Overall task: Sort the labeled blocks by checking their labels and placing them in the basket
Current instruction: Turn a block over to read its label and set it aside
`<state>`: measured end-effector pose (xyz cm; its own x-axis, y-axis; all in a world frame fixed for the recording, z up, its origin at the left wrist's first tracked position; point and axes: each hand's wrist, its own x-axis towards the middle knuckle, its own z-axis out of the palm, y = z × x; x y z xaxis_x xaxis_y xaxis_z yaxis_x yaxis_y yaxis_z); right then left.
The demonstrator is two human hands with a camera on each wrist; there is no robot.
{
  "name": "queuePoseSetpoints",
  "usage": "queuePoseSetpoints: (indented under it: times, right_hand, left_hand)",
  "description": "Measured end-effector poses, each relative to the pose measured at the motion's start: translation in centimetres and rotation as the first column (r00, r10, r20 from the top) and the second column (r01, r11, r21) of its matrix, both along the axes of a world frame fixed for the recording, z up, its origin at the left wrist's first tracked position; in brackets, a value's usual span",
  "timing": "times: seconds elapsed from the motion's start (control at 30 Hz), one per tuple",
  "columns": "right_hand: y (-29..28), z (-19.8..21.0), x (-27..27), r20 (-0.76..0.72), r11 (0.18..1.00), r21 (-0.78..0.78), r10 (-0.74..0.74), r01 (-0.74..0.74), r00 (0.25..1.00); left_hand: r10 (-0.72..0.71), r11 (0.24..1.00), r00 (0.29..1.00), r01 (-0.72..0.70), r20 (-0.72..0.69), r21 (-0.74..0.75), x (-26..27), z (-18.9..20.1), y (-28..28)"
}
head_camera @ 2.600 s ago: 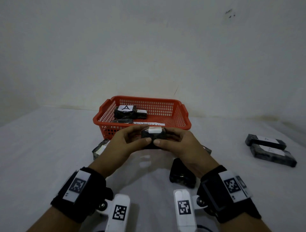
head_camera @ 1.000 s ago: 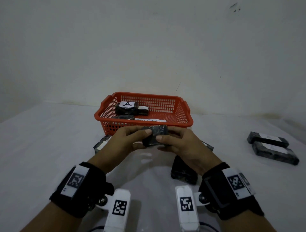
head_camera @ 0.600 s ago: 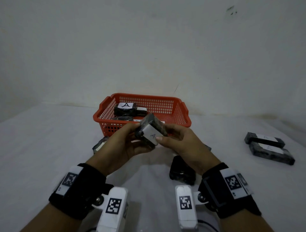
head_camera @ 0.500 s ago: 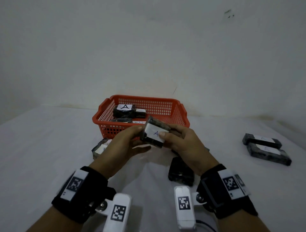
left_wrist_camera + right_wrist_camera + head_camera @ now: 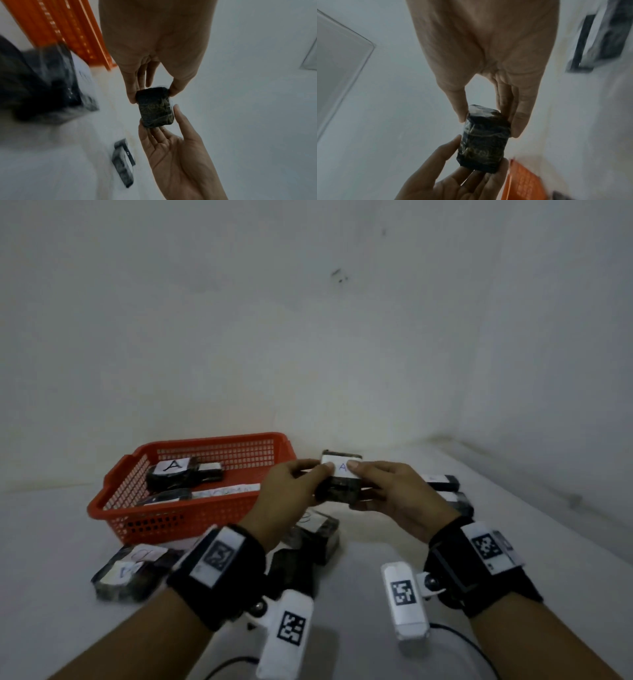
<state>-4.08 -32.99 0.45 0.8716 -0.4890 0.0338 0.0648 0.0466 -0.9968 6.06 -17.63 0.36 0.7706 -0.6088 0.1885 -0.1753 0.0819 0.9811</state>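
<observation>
Holding the wrapped black block (image 5: pixel 339 481) between both hands at centre frame, label face up toward the head camera: a white slip reading "A". A moment ago that label was tilted at an angle; earlier it faced away and only the dark wrap showed. So the check reads as done (my judgement), and the block should go next into the red basket (image 5: pixel 191 518) at left centre.

Grip: left hand (image 5: pixel 291 494) pinches the block's left end, thumb on top, fingers under. Right hand (image 5: pixel 394 494) pinches the right end likewise. Both are clamped on it; the block is in the air, just right of the basket rim.

The head camera has swung right since the earlier pictures; the basket now sits left of the hands.

Views compared:
- Head view alone shows the label, plus the "A" block (image 5: pixel 171 474) already in the basket and loose blocks (image 5: pixel 126 573) on the table at lower left.
- Both wrist views show only the block's unlabeled dark underside (image 5: pixel 156 108) and the fingers (image 5: pixel 518 119) beneath it (background heavily blurred).
</observation>
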Motion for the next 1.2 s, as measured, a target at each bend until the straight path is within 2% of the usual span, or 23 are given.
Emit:
queuePoseSetpoints:
  times: [0.17,0.3,0.47,0.57,0.67,0.93,1.03,1.13,1.2]
  right_hand:
    - [-8.7,0.4,-6.0,-0.105,0.992,0.005,-0.121,0.123,0.987]
    - [-15.3,-0.3,-9.8,-0.167,0.978,0.019,-0.203,0.209,0.965]
    - [-22.0,-2.0,-11.8,-0.248,0.929,-0.012,-0.362,0.37,0.899]
    - [-24.9,-2.7,-11.9,-0.284,0.907,-0.027,-0.409,0.419,0.867]
    - [-27.1,-3.2,-11.4,-0.325,0.903,-0.061,-0.422,0.426,0.846]
    - [-30.2,-5.0,-9.4,-0.361,0.884,-0.142,-0.465,0.445,0.808]
    - [-30.7,-5.3,-9.4,-0.396,0.881,-0.169,-0.471,0.441,0.789]
    - [-31.1,-5.4,-9.6,-0.422,0.876,-0.222,-0.482,0.428,0.768]
    - [-31.3,-5.5,-9.5,-0.431,0.873,-0.25,-0.487,0.418,0.76]
  left_hand:
    - [-0.046,0.996,0.996,0.051,-0.074,0.067,-3.7,-0.8,-11.2]
    - [-0.118,0.972,0.992,0.107,0.043,0.21,-7.1,-1.5,-19.0]
    - [-0.195,0.904,0.973,0.129,0.126,0.407,-9.2,-2.4,-26.9]
    - [-0.195,0.885,0.978,0.141,0.077,0.443,-9.0,-3.0,-30.5]
    - [-0.191,0.873,0.979,0.139,0.066,0.467,-8.7,-3.4,-32.7]
    - [-0.227,0.821,0.934,0.03,0.277,0.57,-8.9,-4.2,-35.3]
    - [-0.231,0.78,0.926,-0.008,0.3,0.626,-9.1,-4.5,-35.9]
    - [-0.21,0.771,0.917,-0.058,0.339,0.635,-9.5,-4.4,-36.3]
    - [-0.174,0.796,0.918,-0.082,0.357,0.6,-9.2,-4.6,-37.0]
